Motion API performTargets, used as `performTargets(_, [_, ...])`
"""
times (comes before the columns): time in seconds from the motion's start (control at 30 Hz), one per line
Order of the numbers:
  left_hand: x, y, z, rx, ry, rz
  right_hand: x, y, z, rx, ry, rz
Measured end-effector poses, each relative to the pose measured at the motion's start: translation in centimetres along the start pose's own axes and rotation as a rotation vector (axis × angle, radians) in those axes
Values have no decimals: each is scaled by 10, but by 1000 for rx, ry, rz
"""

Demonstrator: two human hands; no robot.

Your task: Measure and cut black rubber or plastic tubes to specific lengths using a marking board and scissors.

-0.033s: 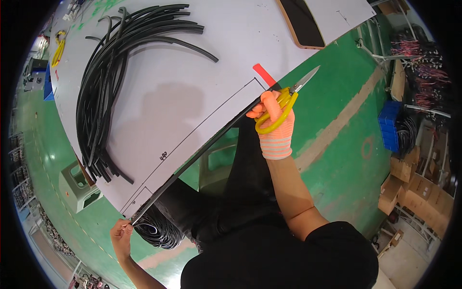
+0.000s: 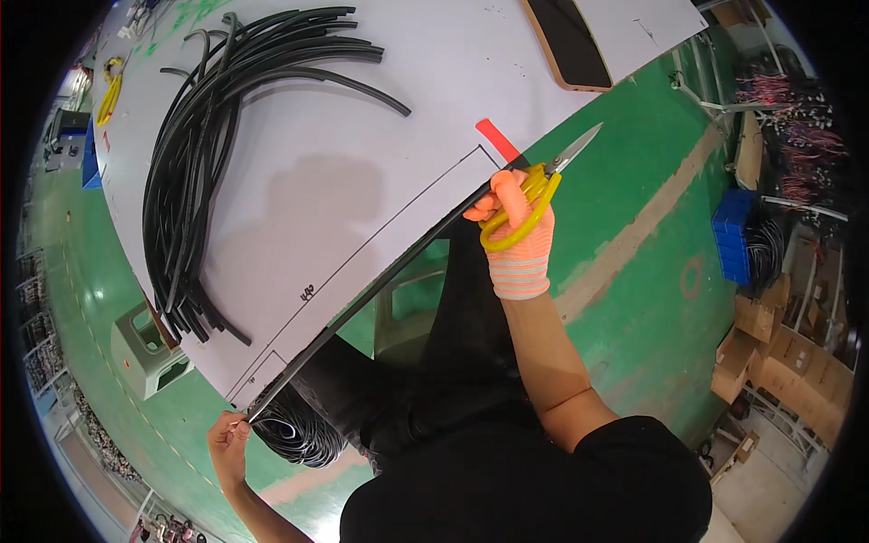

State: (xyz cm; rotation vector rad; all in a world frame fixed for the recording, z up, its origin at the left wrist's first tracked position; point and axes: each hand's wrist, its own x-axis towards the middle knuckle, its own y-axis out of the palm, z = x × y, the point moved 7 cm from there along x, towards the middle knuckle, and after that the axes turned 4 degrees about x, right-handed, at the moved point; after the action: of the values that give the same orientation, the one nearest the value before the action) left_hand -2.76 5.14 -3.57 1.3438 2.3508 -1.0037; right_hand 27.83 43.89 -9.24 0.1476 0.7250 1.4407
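Black tube (image 2: 380,282): stretched taut along the near edge of the white table (image 2: 380,136), its long axis running from lower left to upper right. Its lower-left end is pinched between the fingertips of the bare left hand (image 2: 228,441), which is closed on it just off the table corner. Its upper-right end meets the scissors (image 2: 534,185) at the red marker strip (image 2: 497,140), a short red rectangle lying on the table edge.

The right hand (image 2: 516,237), in an orange and white striped glove, is closed through the yellow handles of the scissors. The steel blades point up and to the right, beyond the table edge, and appear nearly closed.

A thin black outline drawn on the table runs parallel to the tube, with a small dark marking near its middle.

A pile of cut black tubes (image 2: 208,154) lies on the far left of the table, curving from lower left to upper right. A coil of black tube (image 2: 299,434) hangs below the table corner, just beside the left hand.

A blue crate (image 2: 735,235) stands at right on the green floor, with brown cardboard boxes (image 2: 778,353) nearer below it. A dark board with a wooden rim (image 2: 566,41) lies at the table's far edge.
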Motion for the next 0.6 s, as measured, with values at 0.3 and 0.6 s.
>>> performTargets(0.3, [-1, 0, -1, 21, -1, -15, 2, -2, -7, 98, 33, 15])
performTargets(0.6, [0, 0, 0, -1, 2, -16, 0, -1, -4, 117, -17, 12])
